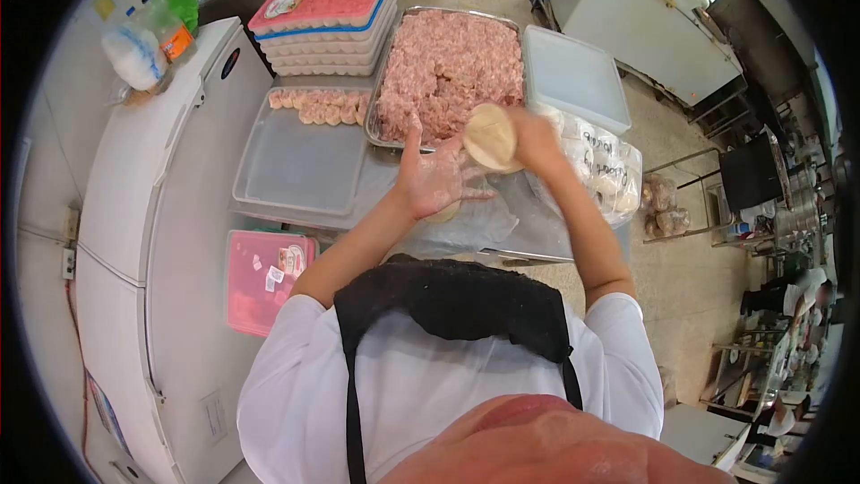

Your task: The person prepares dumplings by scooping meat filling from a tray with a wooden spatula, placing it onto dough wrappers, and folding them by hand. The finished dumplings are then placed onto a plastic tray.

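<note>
Dough disc [489,138], one thin pale-yellow round, is gripped in our right hand [532,140]; our left hand [437,177] spreads unclenched beside one silver metal tray [462,9] of pink minced meat [448,58].

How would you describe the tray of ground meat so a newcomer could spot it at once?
From the white freezer at left, move right to the worktable. There, the metal tray of ground meat lies between the red-topped tray stack and a pale translucent container. Unlike both, it holds a broad, open bed of pink meat.
</note>
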A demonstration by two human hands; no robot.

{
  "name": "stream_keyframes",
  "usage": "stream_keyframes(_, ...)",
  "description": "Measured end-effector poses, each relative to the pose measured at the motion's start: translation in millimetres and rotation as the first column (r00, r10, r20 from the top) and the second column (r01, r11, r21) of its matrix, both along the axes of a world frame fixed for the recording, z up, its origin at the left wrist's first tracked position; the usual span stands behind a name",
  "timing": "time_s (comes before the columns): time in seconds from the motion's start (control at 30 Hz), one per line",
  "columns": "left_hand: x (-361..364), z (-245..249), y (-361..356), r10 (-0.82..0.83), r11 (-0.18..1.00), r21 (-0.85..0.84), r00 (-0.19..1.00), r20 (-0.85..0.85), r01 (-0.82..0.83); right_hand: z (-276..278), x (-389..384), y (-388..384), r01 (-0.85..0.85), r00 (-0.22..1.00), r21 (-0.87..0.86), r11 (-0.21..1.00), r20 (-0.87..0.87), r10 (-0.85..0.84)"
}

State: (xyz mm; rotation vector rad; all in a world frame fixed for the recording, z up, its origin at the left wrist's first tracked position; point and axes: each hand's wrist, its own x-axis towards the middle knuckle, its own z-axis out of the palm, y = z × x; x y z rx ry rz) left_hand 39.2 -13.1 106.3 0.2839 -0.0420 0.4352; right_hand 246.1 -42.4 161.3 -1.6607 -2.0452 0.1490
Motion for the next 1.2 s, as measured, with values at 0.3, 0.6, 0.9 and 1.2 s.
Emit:
stream_keyframes(0.3,29.1,-10.0,5.2,0.18,0.981,-0.027,0.961,-0.212,-0.19,-43.5,-27.4,3.2,0.107,0.988,-0.134,0.985,-0.095,-0.121)
stream_keyframes(0.6,7.4,-22.4,18.6,0.138,0.984,-0.082,0.969,-0.206,-0.157,-15.8,-57.1,-11.4,-0.194,0.948,0.189,0.963,0.287,0.135)
stream_keyframes(0.9,4.4,4.6,8.6,0.26,0.965,0.02,0.942,-0.212,-0.262,-27.4,-28.2,8.9,-0.041,0.913,-0.064,0.997,-0.408,0.011)
stream_keyframes(1.2,6.7,-26.1,33.4,0.11,0.99,-0.074,0.983,-0.15,-0.122,-33.0,-80.9,-5.6,-0.104,0.99,-0.079,0.991,0.083,0.111)
